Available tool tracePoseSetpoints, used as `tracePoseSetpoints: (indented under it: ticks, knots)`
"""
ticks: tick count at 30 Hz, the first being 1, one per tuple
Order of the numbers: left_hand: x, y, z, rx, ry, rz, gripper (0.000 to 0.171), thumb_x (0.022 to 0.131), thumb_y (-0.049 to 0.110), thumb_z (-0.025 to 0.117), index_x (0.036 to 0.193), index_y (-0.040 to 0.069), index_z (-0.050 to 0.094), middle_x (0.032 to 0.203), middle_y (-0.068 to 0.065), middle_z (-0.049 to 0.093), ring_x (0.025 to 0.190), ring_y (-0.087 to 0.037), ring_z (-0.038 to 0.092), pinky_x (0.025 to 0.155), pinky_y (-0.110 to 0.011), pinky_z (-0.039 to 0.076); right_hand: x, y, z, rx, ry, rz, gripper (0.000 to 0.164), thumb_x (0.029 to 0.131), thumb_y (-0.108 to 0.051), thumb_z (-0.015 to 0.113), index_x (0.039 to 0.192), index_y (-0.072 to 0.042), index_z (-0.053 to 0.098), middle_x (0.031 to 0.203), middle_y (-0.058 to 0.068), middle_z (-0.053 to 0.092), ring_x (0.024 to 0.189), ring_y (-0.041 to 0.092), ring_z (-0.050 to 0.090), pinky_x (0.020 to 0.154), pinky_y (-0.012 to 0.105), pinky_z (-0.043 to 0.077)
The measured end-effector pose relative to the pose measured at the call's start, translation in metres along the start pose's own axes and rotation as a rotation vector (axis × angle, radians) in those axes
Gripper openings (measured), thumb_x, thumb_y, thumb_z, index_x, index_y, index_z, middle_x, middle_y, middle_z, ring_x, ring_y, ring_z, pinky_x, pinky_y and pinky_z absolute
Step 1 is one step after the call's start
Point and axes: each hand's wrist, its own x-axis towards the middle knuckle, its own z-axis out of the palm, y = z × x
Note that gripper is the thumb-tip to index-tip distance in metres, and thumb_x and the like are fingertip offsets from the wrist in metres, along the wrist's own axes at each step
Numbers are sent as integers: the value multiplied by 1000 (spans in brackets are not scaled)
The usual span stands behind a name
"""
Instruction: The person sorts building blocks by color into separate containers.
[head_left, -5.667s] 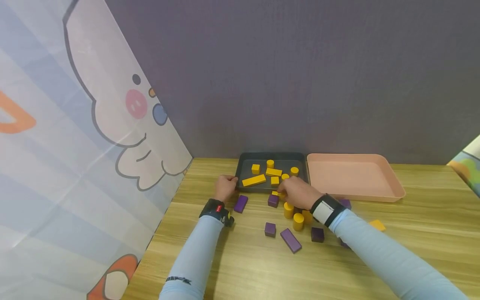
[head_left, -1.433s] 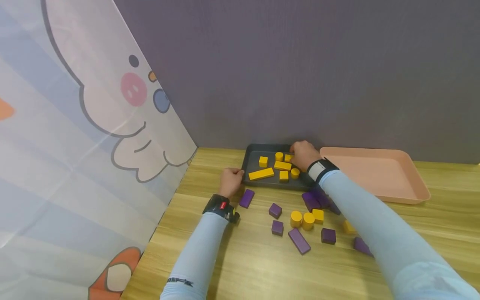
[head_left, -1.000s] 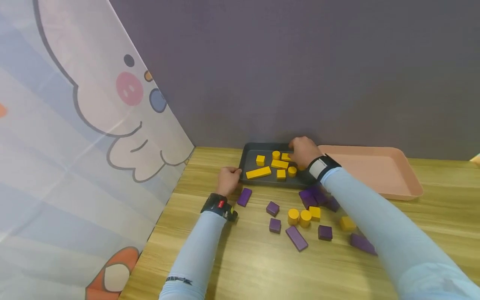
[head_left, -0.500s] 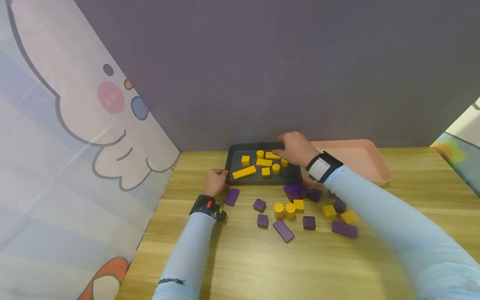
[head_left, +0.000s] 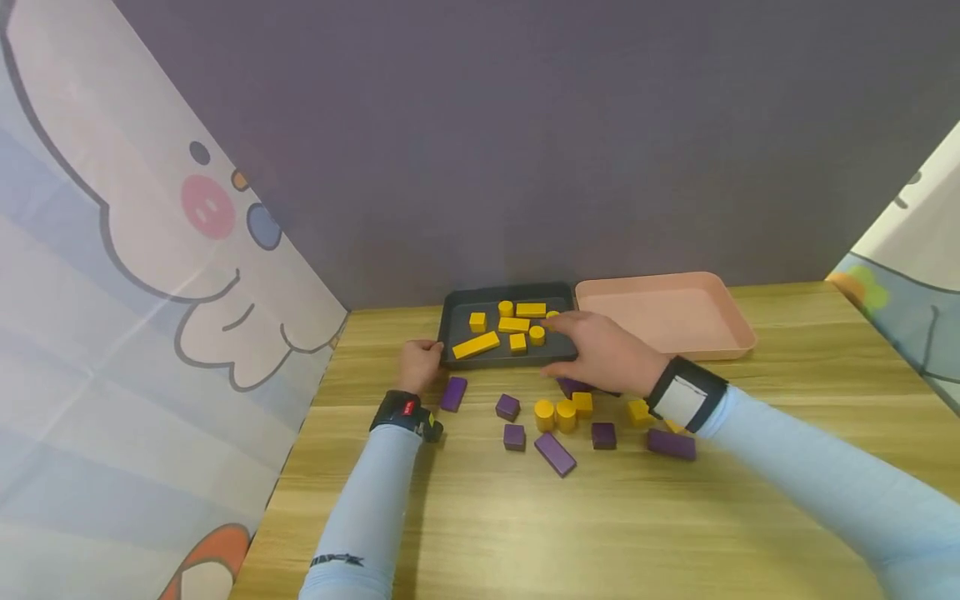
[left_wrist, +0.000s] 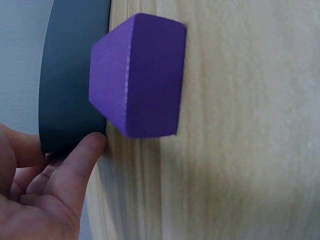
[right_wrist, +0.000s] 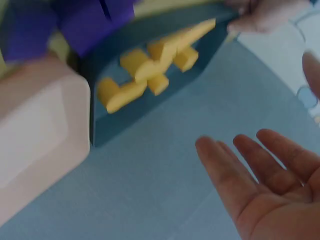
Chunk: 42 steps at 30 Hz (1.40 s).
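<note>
My left hand (head_left: 420, 365) pinches the left side of a dark grey tray (head_left: 555, 348). In the left wrist view, thumb and fingers close around the tray's corner, next to a purple rectangular block (left_wrist: 156, 75). Several yellow blocks lie inside the tray: a long bar (head_left: 476, 345), shorter bars (head_left: 531, 310), cubes (head_left: 477, 322) and cylinders (head_left: 537, 335). Over the tray's front right corner hovers my right hand (head_left: 607, 354), fingers spread and holding nothing. It partly covers a yellow cylinder and purple blocks (head_left: 573, 387) in front of the tray. The right wrist view shows its palm bare.
A pink tray (head_left: 660, 315) with nothing in it adjoins the dark one on the right. In front lie yellow cylinders (head_left: 544, 415), a yellow cube (head_left: 582, 404), purple cubes (head_left: 514, 437) and purple bars (head_left: 555, 455). A grey wall (head_left: 510, 142) rises behind both trays.
A yellow bar now lies at the tray's back right, where my right hand was. That hand has let go, opened and drawn back toward the front right. My left hand stays on the tray.
</note>
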Motion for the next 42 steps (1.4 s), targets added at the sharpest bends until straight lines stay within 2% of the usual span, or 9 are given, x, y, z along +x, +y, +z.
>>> tracePoseSetpoints:
  ticks: [4,7,11,15,18,23,26,33,42]
  knots:
    - [1,-1,-2,-18,-10,-14,36,103,21,58,127,-4,69,125,-23,70,99,-31,73,81,-38,64,-16,-3,18,25,-85,-12,88,75,-46,90,147,-9,55,148,12,59,132,32,59,109,50,51]
    - [2,-1,-2,-28,-11,-9,36,103,20,59,127,-3,69,125,-24,70,98,-31,72,81,-39,64,-23,-2,31,59,-127,-28,89,70,-38,94,145,-9,56,141,9,64,116,26,66,99,43,57]
    - [1,-1,-2,-12,-12,-5,35,103,21,60,126,-3,70,123,-23,71,93,-29,73,77,-37,64,-29,1,46,87,-177,-22,87,69,-31,96,143,-8,58,134,7,68,102,17,65,91,38,60]
    - [2,-3,-1,25,-20,-6,36,103,24,59,126,0,71,122,-20,72,92,-28,73,76,-35,64,-30,3,57,95,-209,10,80,69,-26,96,139,-10,62,129,6,71,104,16,66,96,42,59]
    - [3,-4,0,21,-24,-11,36,103,25,59,126,0,71,122,-19,72,93,-27,73,78,-36,64,-30,4,62,88,-203,6,66,70,-21,95,130,-15,70,119,0,74,101,14,67,94,42,59]
    - [4,-5,0,-12,-23,-25,36,103,24,60,127,0,70,124,-20,71,95,-27,72,80,-37,64,-28,5,66,64,-180,-26,42,73,-13,92,111,-22,76,103,-8,75,89,8,64,89,39,60]
    - [4,-4,0,-9,-19,-30,36,103,25,60,127,0,71,123,-19,72,95,-27,72,80,-37,64,-27,5,67,41,-173,-38,34,75,-10,89,104,-23,76,97,-10,75,82,7,62,87,37,60]
    - [1,-1,-1,1,-35,-43,37,103,26,59,127,0,70,120,-19,72,90,-27,73,79,-35,63,-23,2,66,-19,-193,-10,26,80,-13,86,104,-15,78,92,-5,74,73,9,58,79,35,60]
    - [1,-1,-2,-36,-30,-41,36,103,23,60,127,-2,70,123,-21,71,93,-30,75,80,-36,64,-21,1,65,-33,-212,-9,19,80,-15,87,98,-14,78,84,-6,70,70,10,57,73,30,59]
